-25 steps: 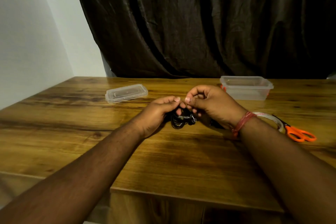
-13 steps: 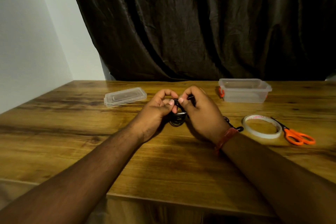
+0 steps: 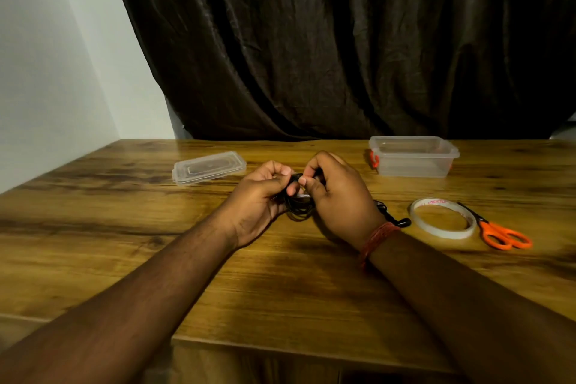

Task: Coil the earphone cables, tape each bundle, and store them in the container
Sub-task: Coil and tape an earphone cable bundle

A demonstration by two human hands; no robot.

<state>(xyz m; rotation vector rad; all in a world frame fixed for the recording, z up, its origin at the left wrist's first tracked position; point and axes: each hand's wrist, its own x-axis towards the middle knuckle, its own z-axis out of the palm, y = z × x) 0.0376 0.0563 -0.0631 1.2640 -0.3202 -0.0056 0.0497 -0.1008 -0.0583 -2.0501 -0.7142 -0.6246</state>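
A coiled black earphone cable (image 3: 299, 210) hangs between my two hands above the middle of the wooden table (image 3: 280, 274). My left hand (image 3: 260, 199) grips the coil from the left with curled fingers. My right hand (image 3: 338, 196) pinches its top from the right, thumb and fingertips meeting the left hand's. A second black earphone cable (image 3: 394, 218) lies on the table behind my right wrist, mostly hidden. The clear container (image 3: 413, 156) stands open at the back right. A roll of clear tape (image 3: 442, 217) lies to the right of my right hand.
Orange-handled scissors (image 3: 501, 235) lie just right of the tape roll. The container's clear lid (image 3: 208, 167) rests at the back left. A dark curtain hangs behind the table, and a white wall runs along the left side.
Both hands rose slightly off the table with the coil and drew closer together. My right hand shifted left, uncovering the tape roll and the second cable.
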